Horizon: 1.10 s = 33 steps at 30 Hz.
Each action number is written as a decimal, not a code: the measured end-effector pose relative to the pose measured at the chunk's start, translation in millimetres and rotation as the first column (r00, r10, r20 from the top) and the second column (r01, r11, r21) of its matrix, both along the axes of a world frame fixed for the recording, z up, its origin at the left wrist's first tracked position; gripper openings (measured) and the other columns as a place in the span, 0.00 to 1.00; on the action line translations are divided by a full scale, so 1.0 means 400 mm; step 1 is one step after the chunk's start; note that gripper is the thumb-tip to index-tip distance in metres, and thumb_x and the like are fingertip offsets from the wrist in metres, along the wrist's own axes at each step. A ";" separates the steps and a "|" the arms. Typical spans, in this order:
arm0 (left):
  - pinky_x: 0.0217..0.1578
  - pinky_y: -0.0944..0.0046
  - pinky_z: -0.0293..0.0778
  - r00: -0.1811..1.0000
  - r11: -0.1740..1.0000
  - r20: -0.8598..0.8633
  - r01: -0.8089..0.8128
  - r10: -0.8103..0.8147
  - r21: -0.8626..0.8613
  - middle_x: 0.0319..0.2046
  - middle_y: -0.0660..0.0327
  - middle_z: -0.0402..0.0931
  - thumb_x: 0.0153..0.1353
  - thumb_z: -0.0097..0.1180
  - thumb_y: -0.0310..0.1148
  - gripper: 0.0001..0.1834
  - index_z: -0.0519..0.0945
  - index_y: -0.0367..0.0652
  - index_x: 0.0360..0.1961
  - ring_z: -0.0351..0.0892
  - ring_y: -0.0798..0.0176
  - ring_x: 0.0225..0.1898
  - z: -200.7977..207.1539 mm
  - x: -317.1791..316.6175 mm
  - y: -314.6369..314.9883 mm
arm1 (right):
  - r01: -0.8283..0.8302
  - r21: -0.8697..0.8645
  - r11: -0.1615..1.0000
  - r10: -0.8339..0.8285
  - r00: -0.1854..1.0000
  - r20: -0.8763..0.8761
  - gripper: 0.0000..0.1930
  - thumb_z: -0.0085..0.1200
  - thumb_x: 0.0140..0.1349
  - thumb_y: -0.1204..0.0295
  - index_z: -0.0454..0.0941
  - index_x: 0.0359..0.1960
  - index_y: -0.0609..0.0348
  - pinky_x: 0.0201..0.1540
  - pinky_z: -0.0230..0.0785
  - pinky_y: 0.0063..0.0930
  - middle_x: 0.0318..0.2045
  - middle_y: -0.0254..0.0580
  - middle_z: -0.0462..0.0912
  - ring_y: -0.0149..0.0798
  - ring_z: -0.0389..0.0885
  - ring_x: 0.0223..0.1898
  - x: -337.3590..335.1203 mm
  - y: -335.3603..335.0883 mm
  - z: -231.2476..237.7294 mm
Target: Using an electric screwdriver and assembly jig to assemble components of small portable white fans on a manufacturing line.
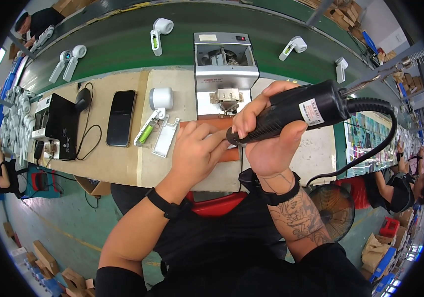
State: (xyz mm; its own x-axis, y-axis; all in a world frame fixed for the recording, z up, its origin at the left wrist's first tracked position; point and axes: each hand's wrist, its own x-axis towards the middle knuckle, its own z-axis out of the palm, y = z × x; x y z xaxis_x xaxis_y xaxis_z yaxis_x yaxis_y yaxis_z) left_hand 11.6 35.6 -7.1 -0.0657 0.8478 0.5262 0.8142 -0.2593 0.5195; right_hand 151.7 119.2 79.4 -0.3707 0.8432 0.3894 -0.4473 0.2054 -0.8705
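Observation:
My right hand [274,148] is closed around a black electric screwdriver [291,111], tilted with its narrow end down to the left. A thick cord and a metal hanger meet at its upper end. Close to that narrow end, my left hand [197,151] rests on an orange mat [229,155], fingers pressed together. A bit of something pale shows under the fingertips; the rest is hidden. Left of this hand lies an opened white handheld fan [161,99] with a green battery [146,132] in its handle. A white handle cover [166,138] lies beside it.
A grey screw feeder [227,59] stands beyond my hands. A phone [121,119] and a black box [59,126] with cords sit at left. Several white fans lie on the green conveyor belt [118,42]. The screwdriver's cord loops at right. Other people work at both sides.

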 end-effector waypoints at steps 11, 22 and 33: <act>0.47 0.51 0.74 1.000 1.000 0.025 -0.018 0.019 -0.005 0.41 0.59 0.84 0.58 0.76 0.34 0.19 0.89 0.44 0.51 0.81 0.50 0.44 -0.001 0.001 0.008 | 0.037 0.063 0.997 -0.034 0.998 -0.054 0.43 0.57 0.68 0.29 0.66 0.58 0.61 0.33 0.74 0.30 0.26 0.38 0.77 0.32 0.77 0.26 0.005 0.036 -0.001; 0.48 0.51 0.74 0.999 0.999 0.020 -0.027 0.027 -0.020 0.42 0.60 0.84 0.58 0.77 0.35 0.18 0.89 0.45 0.49 0.80 0.49 0.44 0.000 -0.002 0.008 | 0.084 0.081 0.993 -0.087 0.996 0.036 0.42 0.51 0.71 0.27 0.66 0.58 0.60 0.32 0.76 0.32 0.25 0.40 0.76 0.32 0.77 0.24 -0.002 0.070 -0.036; 0.49 0.50 0.74 1.000 0.999 0.000 -0.021 0.021 -0.039 0.43 0.60 0.84 0.57 0.76 0.34 0.17 0.88 0.45 0.47 0.81 0.50 0.46 0.008 -0.003 0.008 | -0.038 -0.014 0.999 0.039 0.999 0.027 0.44 0.69 0.59 0.30 0.66 0.56 0.54 0.29 0.72 0.27 0.27 0.37 0.76 0.31 0.76 0.26 -0.012 0.046 -0.048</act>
